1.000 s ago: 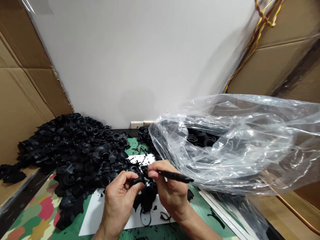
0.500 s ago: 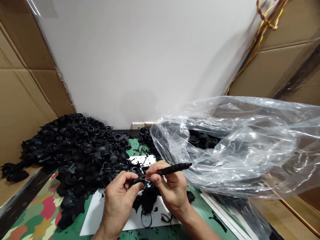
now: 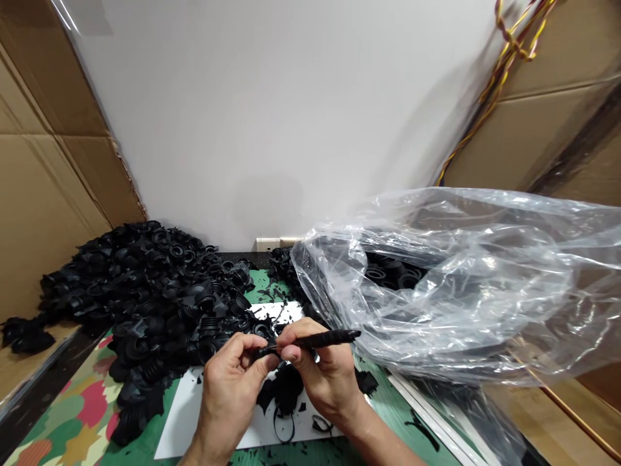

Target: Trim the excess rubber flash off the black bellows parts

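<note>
Black rubber piece (image 3: 264, 350) sits pinched in the left hand (image 3: 228, 382); the right hand (image 3: 327, 369) grips a black pen-shaped tool (image 3: 327, 338), its tip at the piece.

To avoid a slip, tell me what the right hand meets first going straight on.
The right hand points left, and the tip of its black pen-shaped tool would first meet the small black rubber piece pinched in the left hand; it looks almost touching, though depth is unclear.

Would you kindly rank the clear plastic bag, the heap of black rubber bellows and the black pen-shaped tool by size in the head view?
clear plastic bag
heap of black rubber bellows
black pen-shaped tool
Nearness makes the top two unsure.
</note>
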A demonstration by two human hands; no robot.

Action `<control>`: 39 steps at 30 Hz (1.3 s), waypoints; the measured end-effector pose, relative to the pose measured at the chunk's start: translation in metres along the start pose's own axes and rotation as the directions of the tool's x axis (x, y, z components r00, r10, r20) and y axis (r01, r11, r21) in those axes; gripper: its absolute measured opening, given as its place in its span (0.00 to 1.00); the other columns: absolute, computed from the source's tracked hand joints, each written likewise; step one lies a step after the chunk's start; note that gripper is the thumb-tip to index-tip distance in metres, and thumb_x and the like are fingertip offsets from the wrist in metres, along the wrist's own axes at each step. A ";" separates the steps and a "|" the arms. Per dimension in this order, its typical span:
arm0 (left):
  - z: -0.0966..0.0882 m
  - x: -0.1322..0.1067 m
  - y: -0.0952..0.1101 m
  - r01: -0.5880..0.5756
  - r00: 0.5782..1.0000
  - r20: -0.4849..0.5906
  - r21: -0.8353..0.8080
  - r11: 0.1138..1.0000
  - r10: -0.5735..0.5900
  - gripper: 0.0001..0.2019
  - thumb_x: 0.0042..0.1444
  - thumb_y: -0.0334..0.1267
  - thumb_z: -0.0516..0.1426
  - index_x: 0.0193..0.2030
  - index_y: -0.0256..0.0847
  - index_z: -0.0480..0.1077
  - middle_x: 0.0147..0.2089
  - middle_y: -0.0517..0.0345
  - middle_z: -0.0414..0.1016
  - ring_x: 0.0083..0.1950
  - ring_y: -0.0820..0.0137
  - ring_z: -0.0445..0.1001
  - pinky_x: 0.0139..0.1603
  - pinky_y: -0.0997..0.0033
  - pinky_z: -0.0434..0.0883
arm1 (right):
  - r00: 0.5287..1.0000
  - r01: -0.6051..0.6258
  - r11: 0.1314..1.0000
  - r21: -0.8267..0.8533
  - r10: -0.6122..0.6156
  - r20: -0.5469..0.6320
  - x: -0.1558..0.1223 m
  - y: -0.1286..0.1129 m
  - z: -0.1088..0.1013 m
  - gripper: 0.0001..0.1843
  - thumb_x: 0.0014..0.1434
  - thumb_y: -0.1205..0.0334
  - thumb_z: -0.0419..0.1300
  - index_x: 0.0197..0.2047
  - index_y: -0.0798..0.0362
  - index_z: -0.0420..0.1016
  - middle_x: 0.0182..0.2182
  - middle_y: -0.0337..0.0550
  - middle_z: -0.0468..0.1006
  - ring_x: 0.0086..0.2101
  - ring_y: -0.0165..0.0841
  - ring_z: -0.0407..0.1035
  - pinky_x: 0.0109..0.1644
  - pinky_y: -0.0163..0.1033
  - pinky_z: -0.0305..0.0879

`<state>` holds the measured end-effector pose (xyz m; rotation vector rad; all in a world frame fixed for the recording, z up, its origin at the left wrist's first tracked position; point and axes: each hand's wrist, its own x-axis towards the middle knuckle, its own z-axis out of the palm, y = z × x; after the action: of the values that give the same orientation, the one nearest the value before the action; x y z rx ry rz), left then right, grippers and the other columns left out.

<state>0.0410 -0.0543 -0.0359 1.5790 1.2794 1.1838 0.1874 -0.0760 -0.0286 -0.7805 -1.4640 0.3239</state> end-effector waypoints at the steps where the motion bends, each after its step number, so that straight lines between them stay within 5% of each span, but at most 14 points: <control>1: 0.000 0.000 0.000 0.003 1.000 0.005 -0.004 1.000 -0.003 0.11 0.42 0.44 0.66 0.28 0.40 0.75 0.22 0.64 0.68 0.23 0.74 0.63 0.23 0.76 0.64 | 1.000 0.003 1.000 0.002 -0.003 -0.001 0.000 0.000 0.000 0.08 0.64 0.60 0.55 0.37 0.52 0.73 0.28 0.43 0.75 0.28 0.33 0.71 0.31 0.38 0.69; 8: 0.000 0.001 -0.002 -0.009 1.000 0.021 0.031 0.999 0.009 0.10 0.44 0.44 0.66 0.28 0.41 0.74 0.22 0.65 0.66 0.23 0.74 0.62 0.23 0.76 0.63 | 1.000 0.015 1.000 -0.024 -0.016 -0.003 0.001 -0.001 0.001 0.08 0.64 0.60 0.54 0.36 0.53 0.73 0.27 0.43 0.75 0.28 0.33 0.71 0.31 0.37 0.68; 19: 0.001 0.000 0.001 -0.178 0.983 -0.021 0.111 0.978 0.182 0.05 0.42 0.34 0.65 0.28 0.42 0.74 0.25 0.64 0.70 0.21 0.75 0.61 0.21 0.76 0.62 | 0.991 -0.003 0.998 -0.070 -0.007 -0.133 -0.001 0.002 0.000 0.06 0.64 0.63 0.55 0.36 0.51 0.72 0.28 0.42 0.76 0.28 0.33 0.72 0.32 0.38 0.70; 27: 0.000 0.000 0.000 -0.195 0.980 -0.018 0.132 0.972 0.199 0.11 0.45 0.46 0.66 0.27 0.42 0.74 0.24 0.64 0.68 0.20 0.75 0.59 0.19 0.76 0.60 | 1.000 0.012 0.998 0.064 -0.010 -0.029 0.001 -0.005 0.002 0.10 0.64 0.57 0.54 0.36 0.52 0.73 0.26 0.43 0.75 0.28 0.34 0.71 0.31 0.39 0.69; 39: -0.001 0.000 0.004 -0.181 0.983 -0.004 0.134 0.974 0.183 0.14 0.44 0.50 0.65 0.27 0.42 0.75 0.23 0.63 0.67 0.20 0.75 0.59 0.19 0.76 0.60 | 1.000 -0.013 1.000 0.024 0.012 0.006 -0.001 -0.003 0.003 0.10 0.64 0.58 0.53 0.35 0.52 0.73 0.26 0.42 0.75 0.28 0.34 0.71 0.32 0.39 0.70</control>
<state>0.0416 -0.0547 -0.0315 1.8195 1.2675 1.2465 0.1839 -0.0782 -0.0278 -0.7706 -1.4584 0.3525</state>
